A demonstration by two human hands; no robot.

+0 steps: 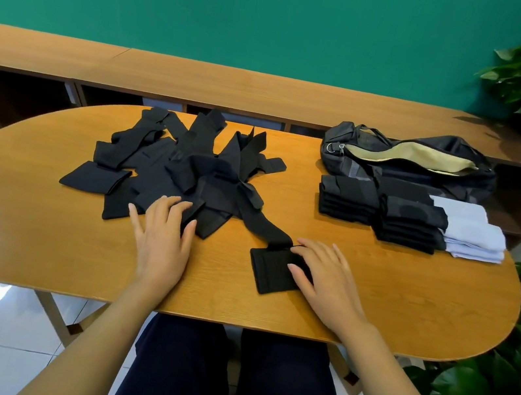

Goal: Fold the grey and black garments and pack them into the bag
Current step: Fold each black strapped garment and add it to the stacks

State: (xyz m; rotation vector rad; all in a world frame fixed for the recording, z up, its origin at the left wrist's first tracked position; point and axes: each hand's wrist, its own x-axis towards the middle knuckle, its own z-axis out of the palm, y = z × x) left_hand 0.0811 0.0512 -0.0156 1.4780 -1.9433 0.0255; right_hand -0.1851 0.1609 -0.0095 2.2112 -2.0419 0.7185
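Black garments are lying in a matte heap on my oval wooden table. My left grip is resting flat-fingered on them, and my right grip, fingers straight, is pressing one folded square.

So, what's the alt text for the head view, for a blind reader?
The right hand presses a half-folded black garment on a table; the left hand rests on a loose pile. Folded stacks and an open bag lie beyond.

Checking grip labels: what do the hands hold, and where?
Nothing is gripped. The left hand lies flat on the near edge of the black pile; the right hand presses the folded end of a black garment.
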